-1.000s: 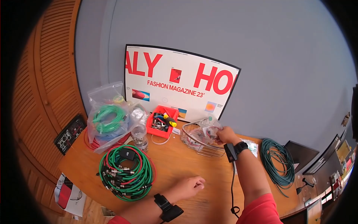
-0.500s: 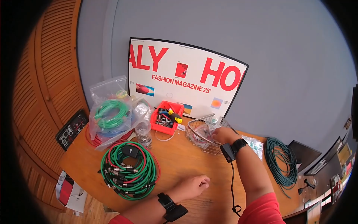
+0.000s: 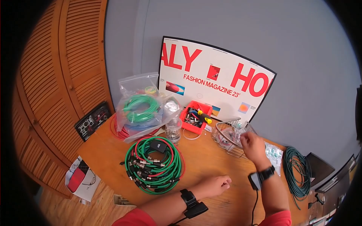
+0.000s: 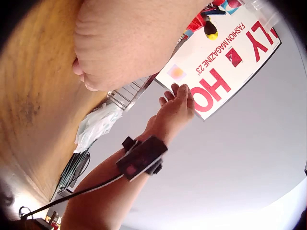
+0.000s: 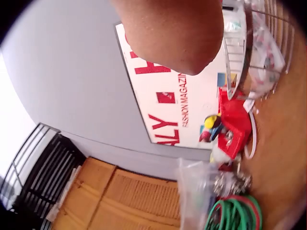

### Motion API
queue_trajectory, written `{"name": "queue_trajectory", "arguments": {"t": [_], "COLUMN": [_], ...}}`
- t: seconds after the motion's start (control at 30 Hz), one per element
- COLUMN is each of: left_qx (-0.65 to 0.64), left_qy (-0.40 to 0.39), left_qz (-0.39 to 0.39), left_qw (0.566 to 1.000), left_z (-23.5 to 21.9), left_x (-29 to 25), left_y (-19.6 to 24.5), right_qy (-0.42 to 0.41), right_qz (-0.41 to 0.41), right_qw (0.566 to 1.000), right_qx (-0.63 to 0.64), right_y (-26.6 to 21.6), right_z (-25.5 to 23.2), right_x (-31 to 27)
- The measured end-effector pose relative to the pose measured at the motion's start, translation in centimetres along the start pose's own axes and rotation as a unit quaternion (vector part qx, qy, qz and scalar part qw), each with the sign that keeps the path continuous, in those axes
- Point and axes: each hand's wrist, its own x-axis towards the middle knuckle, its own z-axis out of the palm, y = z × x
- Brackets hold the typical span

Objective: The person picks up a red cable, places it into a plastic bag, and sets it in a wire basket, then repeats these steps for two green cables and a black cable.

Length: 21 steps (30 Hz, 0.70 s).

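The left hand rests on the wooden table, its fingers loosely curled around nothing. Just in front of the wire basket's near right side, the right hand is raised with bent, relaxed fingers, and nothing shows in it. The left wrist view also catches this right hand, fingers loosely bent. Inside the basket lie clear plastic bags with small parts. In the right wrist view the basket is beside the hand, whose fingers are hidden.
Coiled green and red cables lie left of the left hand. Behind are a clear jar, a bag with green cable, a red bin of tools and a monitor. Dark cable lies at the right.
The right hand has drawn back from inside the basket and risen at its near side. The left hand stays on the table. The head view has turned left.
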Motion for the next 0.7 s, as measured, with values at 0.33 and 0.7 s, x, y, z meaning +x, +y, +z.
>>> {"name": "queue_trajectory", "arguments": {"t": [0.33,0.7], "left_qx": [-0.017,0.007], "left_qy": [0.014,0.039], "left_qz": [0.012,0.031], "left_qw": [1.0,0.999], "left_z": [0.9,1.9], "left_x": [0.1,0.2], "left_y": [-0.5,0.3], "right_qy": [-0.17,-0.155], "right_qz": [0.224,0.152], "right_qw": [0.905,0.961], "right_qx": [0.32,0.169], "right_y": [0.7,2.1], "right_z": [0.6,0.5], "right_x": [-16.3,-17.5]}}
